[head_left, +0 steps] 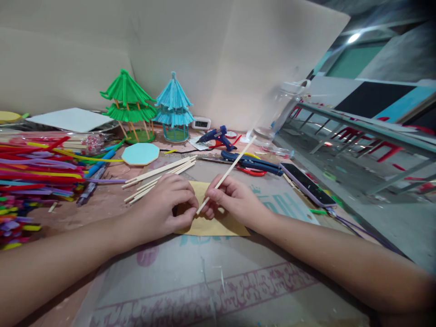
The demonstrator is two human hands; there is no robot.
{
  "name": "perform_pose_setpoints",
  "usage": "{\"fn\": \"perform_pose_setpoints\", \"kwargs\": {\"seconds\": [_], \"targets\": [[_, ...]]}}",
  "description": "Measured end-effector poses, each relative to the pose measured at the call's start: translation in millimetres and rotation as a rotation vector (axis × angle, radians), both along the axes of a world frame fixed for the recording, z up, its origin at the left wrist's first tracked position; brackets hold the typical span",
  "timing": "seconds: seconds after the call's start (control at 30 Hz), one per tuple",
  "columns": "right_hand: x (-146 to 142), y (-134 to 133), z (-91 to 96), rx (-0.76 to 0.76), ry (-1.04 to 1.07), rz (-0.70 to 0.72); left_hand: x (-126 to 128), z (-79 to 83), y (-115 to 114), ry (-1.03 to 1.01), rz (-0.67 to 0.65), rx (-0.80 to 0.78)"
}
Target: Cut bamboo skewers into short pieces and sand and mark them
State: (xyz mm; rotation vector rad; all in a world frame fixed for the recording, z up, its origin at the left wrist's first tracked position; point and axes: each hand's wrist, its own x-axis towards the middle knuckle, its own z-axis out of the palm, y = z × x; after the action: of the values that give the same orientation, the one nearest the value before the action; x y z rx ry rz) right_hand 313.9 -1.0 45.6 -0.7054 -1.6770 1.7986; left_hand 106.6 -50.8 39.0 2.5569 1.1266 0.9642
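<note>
A thin wooden stick (235,164) slants up to the right in my right hand (236,200), pinched between thumb and fingers. Its lower end reaches the fingertips of my left hand (172,204). That hand is curled with thumb and fingers together; what lies inside it, if anything, is hidden. Both hands are over a tan sheet (235,229) lying on a printed board (163,277). Just beyond my left hand, several more wooden sticks (160,171) lie in a loose bunch.
Green (127,106) and blue (173,111) pagoda models stand at the back near a pale octagon (140,154). Colourful pipe cleaners (41,175) pile up left. A glue gun (218,135), blue-handled cutter (252,162) and phone (306,185) lie right, with a clear jug (281,109) behind.
</note>
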Motion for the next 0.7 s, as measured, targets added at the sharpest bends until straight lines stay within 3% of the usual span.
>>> {"fn": "perform_pose_setpoints", "kwargs": {"seconds": [0.17, 0.43, 0.7], "targets": [[1, 0, -1.2, -0.008, 0.011, 0.026, 0, 2.6, 0, -0.027, 0.045, 0.028], [2, 2, -2.7, -0.043, 0.047, 0.017, -5, 12.4, -6, -0.194, 0.123, -0.068], [2, -1, -0.4, 0.018, 0.038, -0.026, -2, 2.7, -1, 0.013, 0.078, -0.063]]}}
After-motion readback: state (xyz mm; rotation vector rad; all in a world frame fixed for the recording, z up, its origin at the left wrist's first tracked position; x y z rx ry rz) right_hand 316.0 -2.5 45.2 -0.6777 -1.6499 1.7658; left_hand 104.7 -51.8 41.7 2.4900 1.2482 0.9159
